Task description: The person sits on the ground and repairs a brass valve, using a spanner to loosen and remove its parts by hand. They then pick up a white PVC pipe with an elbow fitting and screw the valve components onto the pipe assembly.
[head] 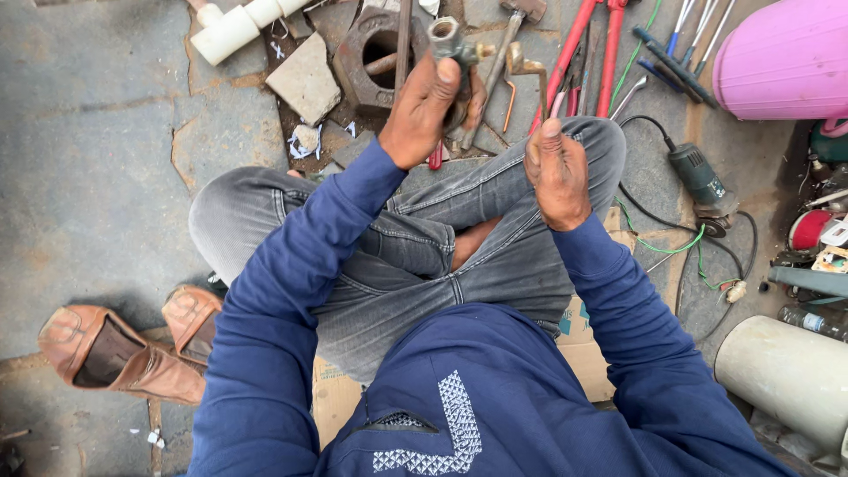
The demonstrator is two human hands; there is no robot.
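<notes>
I sit cross-legged on the ground in grey jeans and a blue sweater. My left hand (430, 102) is raised in front of me, closed around a grey metal pipe fitting (447, 39) with a brass end. My right hand (556, 172) rests by my right knee, fingers curled with the thumb up; something thin and red and pale sticks out above the thumb, too small to identify.
Tools lie ahead: red-handled cutters (590, 49), a hammer-like tool (512, 26), a heavy metal nut block (375, 53), screwdrivers (685, 35). An angle grinder (700, 181) with cable lies right. A pink drum (786, 57), white pipe fitting (234, 26), brown shoes (124, 353), pale pipe (786, 375).
</notes>
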